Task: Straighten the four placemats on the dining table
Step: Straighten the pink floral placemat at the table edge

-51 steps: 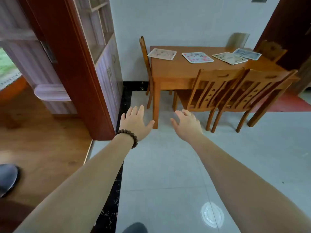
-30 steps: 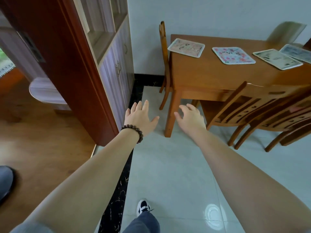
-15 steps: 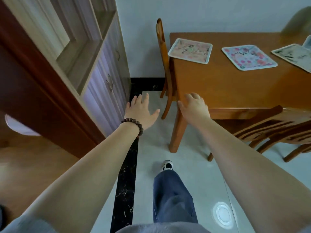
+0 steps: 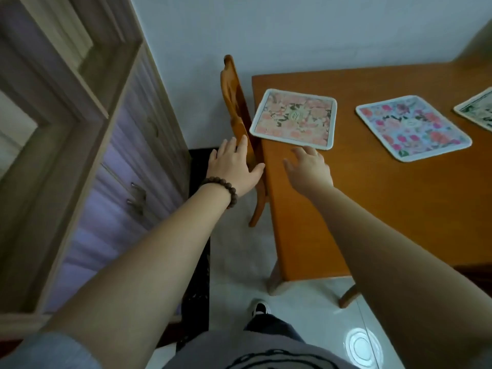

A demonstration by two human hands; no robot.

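A view from a head-worn camera, looking down past two bare forearms at the corner of a wooden counter (image 4: 372, 203); half a second ago both hands hung short of the counter's edge, and now the person has stepped closer, so the right hand (image 4: 310, 169) is over the wood and the mats fill more of the view; by my reading the approach is ending and the straightening has not begun.

The right hand is open, fingers spread, palm down, gripping nothing, its fingertips just beside the near edge of the peach floral placemat (image 4: 294, 117); whether they touch it cannot be told. The left hand (image 4: 234, 166), with a beaded bracelet (image 4: 221, 187) at the wrist, is also open and empty, off the counter's left side, in front of a wooden chair (image 4: 237, 110) pushed against that end.

The peach placemat lies at the counter's left end, slightly turned, one corner overhanging the edge; to its right, well apart, a blue-and-pink floral placemat (image 4: 412, 127) sits more askew; a third placemat (image 4: 479, 110) is cut off at the right edge; the fourth is out of view.

No containers are on the counter; a cabinet (image 4: 119, 155) with closed doors stands at left.
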